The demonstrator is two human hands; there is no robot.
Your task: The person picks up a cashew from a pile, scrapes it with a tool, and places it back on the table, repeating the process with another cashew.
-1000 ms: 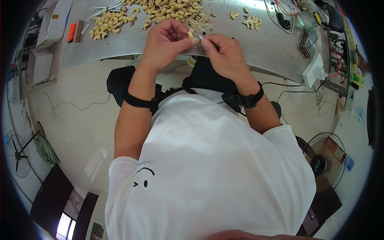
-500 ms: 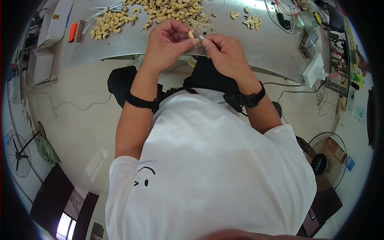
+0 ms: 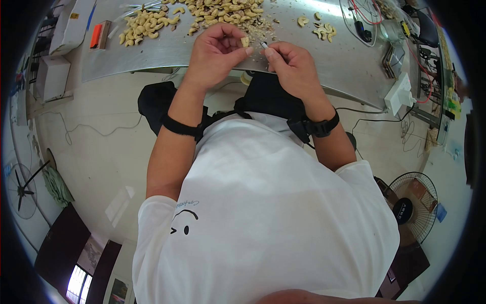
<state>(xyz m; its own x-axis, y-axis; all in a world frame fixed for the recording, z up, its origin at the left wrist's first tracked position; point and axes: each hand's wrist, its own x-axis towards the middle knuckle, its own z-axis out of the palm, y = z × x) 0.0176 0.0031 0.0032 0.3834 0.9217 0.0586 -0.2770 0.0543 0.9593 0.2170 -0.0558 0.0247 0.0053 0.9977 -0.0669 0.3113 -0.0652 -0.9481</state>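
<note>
Over the near edge of the metal table, the left hand is pinching a single pale cashew between thumb and fingertips, so it's closed on the nut and holding it just off the tabletop. Right next to it, the right hand is curled around a little metal tool. Only the shiny tip pokes out past the fingers. That tip sits just beside the cashew, and I honestly can't tell if they touch.

Both wrists have a black strap, left and right.

Just beyond the hands there's a scatter of crumbs and skins, then the big cashew pile at the far side. A smaller pile lies far left, with an orange block and a white box further left of that. A few loose nuts sit far right. A white power block hangs around the table's right end, and a floor fan stands near right.
</note>
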